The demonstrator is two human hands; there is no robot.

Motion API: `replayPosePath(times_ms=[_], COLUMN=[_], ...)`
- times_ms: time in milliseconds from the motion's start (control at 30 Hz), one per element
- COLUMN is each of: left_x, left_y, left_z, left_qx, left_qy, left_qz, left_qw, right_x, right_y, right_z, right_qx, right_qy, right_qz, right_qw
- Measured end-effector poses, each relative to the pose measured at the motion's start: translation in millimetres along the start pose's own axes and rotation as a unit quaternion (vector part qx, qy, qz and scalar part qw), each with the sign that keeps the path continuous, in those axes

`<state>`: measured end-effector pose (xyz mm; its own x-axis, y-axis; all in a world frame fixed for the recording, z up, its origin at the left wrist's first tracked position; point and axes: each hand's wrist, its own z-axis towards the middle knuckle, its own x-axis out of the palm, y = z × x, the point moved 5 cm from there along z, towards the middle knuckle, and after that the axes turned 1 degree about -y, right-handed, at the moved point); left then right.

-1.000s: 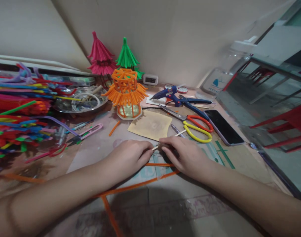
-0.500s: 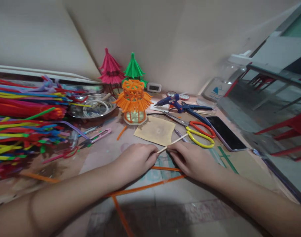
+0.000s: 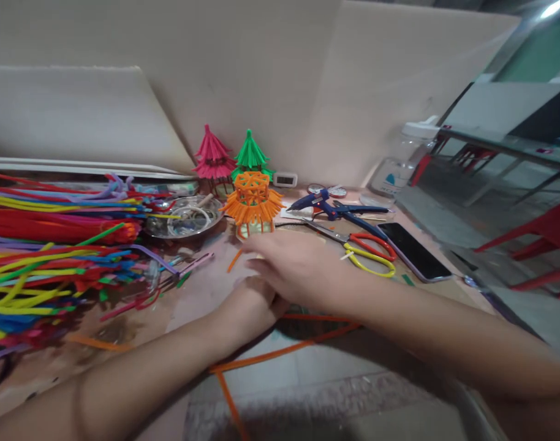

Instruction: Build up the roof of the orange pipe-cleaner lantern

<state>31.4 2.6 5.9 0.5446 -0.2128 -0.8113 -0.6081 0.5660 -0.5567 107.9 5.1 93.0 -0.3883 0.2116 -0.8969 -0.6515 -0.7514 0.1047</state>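
My right hand [image 3: 289, 263] crosses over my left hand, its back upward and its fingers pointing left, somewhat apart and blurred. Nothing shows in them. Beneath it, my left hand [image 3: 255, 303] is closed, its fingertips mostly covered. A pale thin wooden stick [image 3: 347, 255] pokes out past my right wrist; the rest is hidden, and it lines up with my left hand's grip. Near my right fingertips lie a short orange pipe cleaner piece [image 3: 234, 261] and the orange pipe cleaner pavilion [image 3: 253, 202]. Long orange pipe cleaner strips [image 3: 266, 356] lie below my hands.
Bundled pipe cleaners [image 3: 54, 257] fill the left side, by a metal dish [image 3: 183, 226]. Pink [image 3: 212, 153] and green [image 3: 250, 150] pointed roofs stand behind. To the right are a glue gun [image 3: 310, 201], scissors [image 3: 372, 248], pliers [image 3: 358, 214], a phone [image 3: 413, 251] and a clear jug [image 3: 394, 165].
My right hand has left the stick and swung left across my left hand, covering the tan square. The view has tilted up, so the objects at the back sit lower in the picture.
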Motion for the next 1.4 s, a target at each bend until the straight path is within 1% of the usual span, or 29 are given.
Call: replayPosePath(times_ms=[33, 67, 100, 133, 167, 200, 233, 300, 400, 467, 567, 633, 800, 900, 933, 1000, 1067, 1100, 1167, 1200, 1233, 1267, 1300, 1367, 1400], left_x=[-2.2, -4.0, -5.4, -6.4, -7.0, -7.3, -7.1, -5.6, -1.9, 0.3, 3.3, 4.7, 4.2, 4.2, 4.4, 4.8, 5.2, 5.1, 4.8, 4.7, 5.0, 5.9, 7.5, 11.5, 13.7], left_y=[-0.9, -1.6, -2.1, -2.8, -3.8, -4.9, -6.2, -7.6, -7.4, -6.6, -4.1, -2.7, -2.0, -2.5, -2.6, -2.2, -2.5, -3.2, -6.4, -8.8, -11.5, -14.6, -18.0, -25.3, -28.6], left_z=[0.9, 2.0, 3.0, 4.1, 5.0, 5.8, 6.2, 6.2, 5.1, 4.7, 5.2, 5.8, 6.4, 6.1, 6.0, 5.5, 4.7, 4.3, 3.8, 4.1, 5.0, 6.4, 8.4, 13.7, 16.5], left_qx=[0.004, 0.004, 0.003, 0.004, 0.008, 0.016, 0.027, 0.045, 0.060, 0.068, 0.063, 0.059, 0.060, 0.063, 0.063, 0.061, 0.060, 0.060, 0.060, 0.056, 0.050, 0.043, 0.038, 0.038, 0.042], left_qy=[0.019, 0.037, 0.052, 0.061, 0.064, 0.062, 0.057, 0.050, 0.052, 0.055, 0.065, 0.071, 0.064, 0.065, 0.065, 0.065, 0.067, 0.066, 0.066, 0.066, 0.066, 0.070, 0.076, 0.089, 0.096], left_qz=[-0.005, -0.004, 0.003, 0.015, 0.031, 0.049, 0.066, 0.092, 0.118, 0.131, 0.133, 0.128, 0.108, 0.108, 0.109, 0.109, 0.106, 0.103, 0.097, 0.093, 0.090, 0.088, 0.088, 0.088, 0.089], left_qw=[1.000, 0.999, 0.999, 0.998, 0.997, 0.997, 0.996, 0.993, 0.990, 0.988, 0.987, 0.988, 0.990, 0.990, 0.990, 0.990, 0.990, 0.991, 0.991, 0.992, 0.992, 0.993, 0.993, 0.991, 0.991], right_x=[-11.4, -23.6, -32.5, -37.7, -37.9, -34.3, -29.1, -16.4, -1.1, 3.5, 5.0, 4.4, 0.2, 8.0, 11.5, 15.1, 9.2, 0.7, -26.1, -40.9, -53.3, -59.8, -61.7, -52.7, -43.4], right_y=[-14.2, -31.7, -50.9, -70.4, -87.2, -101.2, -112.1, -123.7, -127.1, -129.3, -135.2, -137.0, -130.5, -123.3, -123.1, -127.3, -132.7, -134.9, -137.9, -139.0, -138.5, -135.4, -129.9, -112.4, -102.7], right_z=[-19.4, -40.1, -60.5, -79.5, -95.5, -108.4, -118.3, -129.9, -135.2, -136.1, -136.6, -136.6, -132.0, -122.2, -118.6, -112.3, -107.9, -106.8, -108.9, -113.1, -118.5, -123.4, -127.5, -132.7, -134.2], right_qx=[0.036, 0.084, 0.136, 0.189, 0.221, 0.237, 0.244, 0.230, 0.206, 0.209, 0.218, 0.209, 0.196, 0.167, 0.165, 0.184, 0.199, 0.202, 0.214, 0.233, 0.250, 0.255, 0.250, 0.206, 0.178], right_qy=[-0.019, -0.054, -0.072, -0.077, -0.055, -0.022, 0.005, 0.053, 0.113, 0.136, 0.139, 0.135, 0.126, 0.153, 0.161, 0.168, 0.148, 0.119, 0.022, -0.029, -0.068, -0.074, -0.068, -0.031, -0.007], right_qz=[0.017, 0.021, 0.021, 0.007, -0.008, -0.015, -0.018, -0.017, -0.012, -0.011, -0.003, -0.001, -0.057, -0.053, -0.051, -0.050, -0.033, -0.021, -0.001, 0.005, 0.015, 0.045, 0.090, 0.170, 0.193], right_qw=[0.999, 0.995, 0.988, 0.979, 0.974, 0.971, 0.970, 0.972, 0.972, 0.968, 0.966, 0.969, 0.971, 0.973, 0.972, 0.967, 0.968, 0.972, 0.977, 0.972, 0.966, 0.963, 0.962, 0.963, 0.965])
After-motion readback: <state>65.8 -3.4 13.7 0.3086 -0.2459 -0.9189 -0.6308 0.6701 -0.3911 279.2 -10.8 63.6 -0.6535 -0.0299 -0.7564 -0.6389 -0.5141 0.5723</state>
